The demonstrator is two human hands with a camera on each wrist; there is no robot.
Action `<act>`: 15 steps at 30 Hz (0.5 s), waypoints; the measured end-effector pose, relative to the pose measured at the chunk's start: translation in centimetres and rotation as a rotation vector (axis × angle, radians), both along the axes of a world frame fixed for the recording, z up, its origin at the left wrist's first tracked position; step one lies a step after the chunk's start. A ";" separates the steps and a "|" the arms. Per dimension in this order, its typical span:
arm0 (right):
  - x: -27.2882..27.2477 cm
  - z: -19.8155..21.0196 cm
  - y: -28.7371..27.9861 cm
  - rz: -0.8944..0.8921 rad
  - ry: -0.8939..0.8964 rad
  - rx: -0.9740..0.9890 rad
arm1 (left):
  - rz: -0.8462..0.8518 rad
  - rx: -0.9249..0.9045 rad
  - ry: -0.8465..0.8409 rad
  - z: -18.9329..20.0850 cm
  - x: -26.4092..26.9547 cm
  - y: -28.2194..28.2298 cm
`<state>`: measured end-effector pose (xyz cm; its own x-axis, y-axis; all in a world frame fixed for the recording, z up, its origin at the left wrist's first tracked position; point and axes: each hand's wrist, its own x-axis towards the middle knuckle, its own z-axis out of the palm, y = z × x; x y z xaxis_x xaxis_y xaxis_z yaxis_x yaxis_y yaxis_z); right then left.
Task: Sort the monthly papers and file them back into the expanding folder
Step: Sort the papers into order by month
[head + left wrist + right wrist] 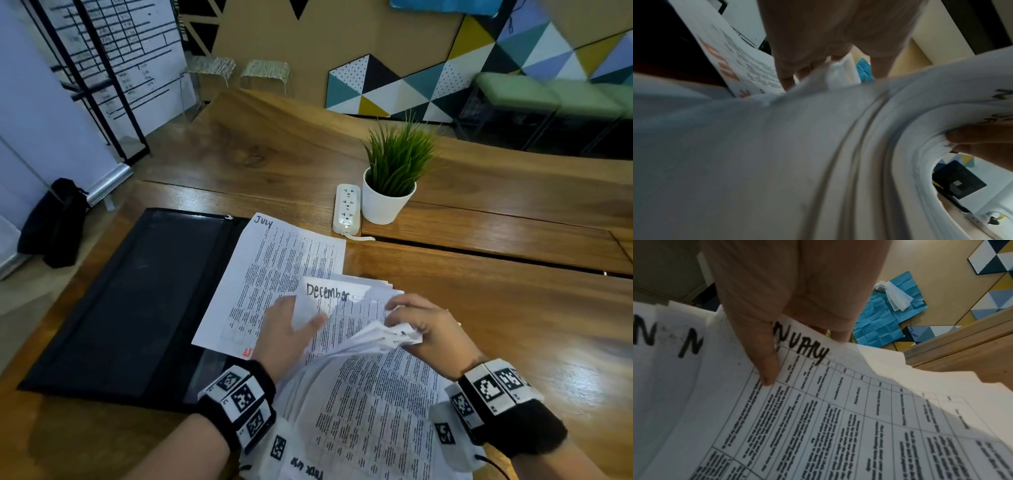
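Note:
A black expanding folder (130, 301) lies flat on the left of the wooden table (513, 308). A printed sheet marked "July" (274, 270) rests partly over its right edge. A stack of printed papers (370, 411) lies in front of me. My right hand (421, 325) grips the curled-up top edges of several sheets, its thumb (764, 366) pressing on one marked "January" (838, 418). Under them, a sheet marked "December" (335, 301) is laid bare. My left hand (291, 329) pinches that sheet's left edge, thumb on top. The left wrist view is mostly blurred paper (777, 154).
A white power strip (346, 209) and a potted green plant (390, 185) stand behind the papers. A long groove (479, 251) crosses the table to the right of them. A black bag (54, 222) sits on the floor at the left, beyond the table edge.

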<state>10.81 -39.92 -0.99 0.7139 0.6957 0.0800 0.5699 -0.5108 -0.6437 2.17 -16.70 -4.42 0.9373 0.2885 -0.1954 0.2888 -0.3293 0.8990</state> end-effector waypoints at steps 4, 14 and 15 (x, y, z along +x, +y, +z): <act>-0.4 -0.4 0.2 0.049 -0.086 -0.034 | 0.064 -0.088 -0.010 0.3 0.6 0.9; 0.9 -0.8 2.1 0.068 -0.023 -0.159 | -0.019 -0.152 -0.047 0.8 1.7 0.9; 0.9 -0.9 2.3 0.068 -0.022 -0.167 | 0.030 -0.097 -0.079 0.8 2.1 1.1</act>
<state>11.76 -37.62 -1.85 0.6643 0.7470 -0.0255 0.6196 -0.5695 -0.5402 4.30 -15.60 -3.60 0.9422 0.2996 -0.1498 0.2243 -0.2324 0.9464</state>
